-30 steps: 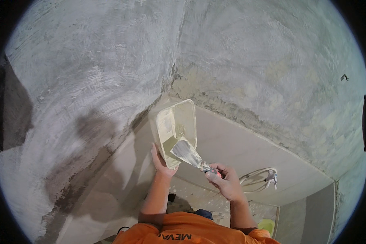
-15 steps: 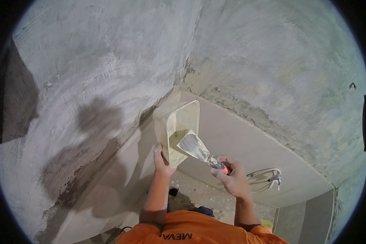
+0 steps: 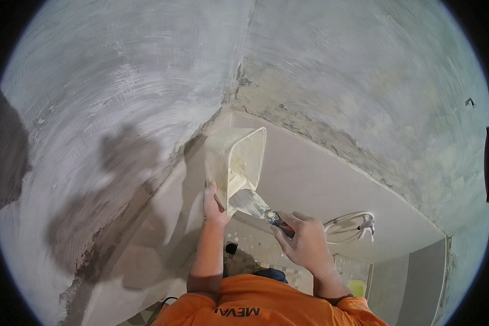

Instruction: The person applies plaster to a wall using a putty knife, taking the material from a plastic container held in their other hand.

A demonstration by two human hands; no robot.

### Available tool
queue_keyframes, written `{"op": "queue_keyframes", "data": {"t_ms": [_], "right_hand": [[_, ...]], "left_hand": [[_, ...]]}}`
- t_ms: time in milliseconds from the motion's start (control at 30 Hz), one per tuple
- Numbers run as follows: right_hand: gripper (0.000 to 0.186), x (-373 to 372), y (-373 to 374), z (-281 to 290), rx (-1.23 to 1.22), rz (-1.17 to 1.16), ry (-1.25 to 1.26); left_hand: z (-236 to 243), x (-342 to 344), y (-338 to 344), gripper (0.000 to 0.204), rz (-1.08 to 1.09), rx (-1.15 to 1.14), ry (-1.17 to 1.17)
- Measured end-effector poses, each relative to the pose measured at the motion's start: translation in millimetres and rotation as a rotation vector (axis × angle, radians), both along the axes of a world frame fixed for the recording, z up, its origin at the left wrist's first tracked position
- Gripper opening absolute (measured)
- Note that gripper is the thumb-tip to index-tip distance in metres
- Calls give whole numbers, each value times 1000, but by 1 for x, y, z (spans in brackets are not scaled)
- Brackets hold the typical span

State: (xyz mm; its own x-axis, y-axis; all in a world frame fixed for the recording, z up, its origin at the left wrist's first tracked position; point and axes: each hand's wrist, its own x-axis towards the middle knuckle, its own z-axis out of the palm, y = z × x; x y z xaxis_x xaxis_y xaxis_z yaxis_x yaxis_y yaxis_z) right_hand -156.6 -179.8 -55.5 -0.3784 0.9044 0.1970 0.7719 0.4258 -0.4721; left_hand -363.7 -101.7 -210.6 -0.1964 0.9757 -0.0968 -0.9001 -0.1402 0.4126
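My left hand (image 3: 215, 205) grips a cream plastic tub (image 3: 218, 160) from below at its left side. The tub is tilted on its side, its opening turned to the right. Pale filler (image 3: 243, 157) coats its inner wall. In my right hand (image 3: 304, 239) is a putty knife (image 3: 252, 203) with a dark and red handle, my fingers wrapped round it. The wide blade, smeared with filler, reaches into the lower part of the tub's opening, and its tip is partly hidden by filler there.
Two skim-coated walls (image 3: 331, 60) meet in a corner ahead, with rough bare patches along the lower edge. Below them runs a smooth pale surface (image 3: 304, 163). A coiled white cable (image 3: 334, 228) hangs at the right. Speckled floor (image 3: 250, 239) shows below my arms.
The putty knife has moved down and left, its blade now deeper in the lower part of the tub. My right hand has turned over, knuckles up. The view has shifted slightly.
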Motion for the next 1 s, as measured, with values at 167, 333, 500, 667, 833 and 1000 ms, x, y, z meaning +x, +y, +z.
{"op": "queue_keyframes", "data": {"t_ms": [167, 333, 500, 667, 833, 1000], "right_hand": [[26, 12, -1, -12, -47, -28, 25], [26, 27, 0, -23, -199, -67, -48], [26, 44, 8, -40, -404, -55, 83], [31, 56, 14, -54, -502, -42, 114], [33, 63, 25, -51, -506, 35, 165], [31, 68, 42, -63, -606, 57, 134]], "left_hand": [[-7, 15, 13, 66, -92, -47, -6], [-3, 31, 23, 63, -155, -261, 120], [2, 33, 20, 61, -283, -320, 152], [-23, 34, 21, 54, -384, -278, 220], [-12, 34, 16, 50, -380, -334, 239], [-29, 26, 19, 57, -304, -363, 164]]}}
